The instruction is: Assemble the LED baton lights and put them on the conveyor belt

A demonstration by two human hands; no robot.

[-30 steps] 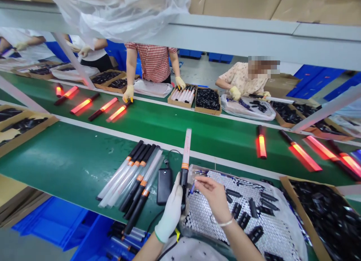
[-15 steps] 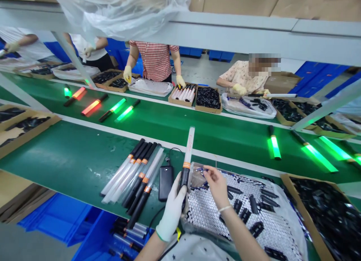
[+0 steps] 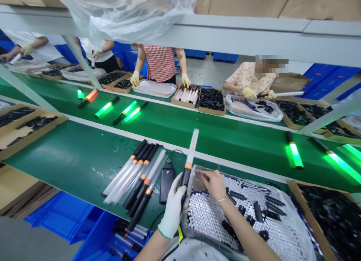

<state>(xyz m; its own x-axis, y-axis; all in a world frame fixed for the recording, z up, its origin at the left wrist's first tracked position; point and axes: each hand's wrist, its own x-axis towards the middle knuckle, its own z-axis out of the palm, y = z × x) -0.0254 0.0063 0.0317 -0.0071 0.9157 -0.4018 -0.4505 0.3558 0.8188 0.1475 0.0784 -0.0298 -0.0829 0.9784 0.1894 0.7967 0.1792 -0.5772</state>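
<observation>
My left hand (image 3: 172, 208), in a white glove, is closed round the black handle of a light stick (image 3: 191, 148), whose clear tube points up and away from me. Beside it my bare right hand (image 3: 214, 184) pinches a small battery (image 3: 200, 172) over the far left corner of a plastic-lined tray (image 3: 194, 236). Batteries (image 3: 203, 216) stand packed in that tray with their silver ends up. Black plastic holders (image 3: 258, 211) lie on top of them. A black power bank (image 3: 167, 185) with a cable rests left of my gloved hand.
Several light sticks (image 3: 135, 171) lie side by side on the green table at left. A carton of black parts (image 3: 332, 216) stands at right. Lit sticks (image 3: 296, 156) lie on the green belt (image 3: 225, 137) ahead. Co-workers (image 3: 160, 62) work across it; a blue bin (image 3: 93, 234) sits below.
My right hand has shifted slightly left and down at the tray corner, toward the light stick. My left hand keeps its hold. Lit sticks on the belt have moved right.
</observation>
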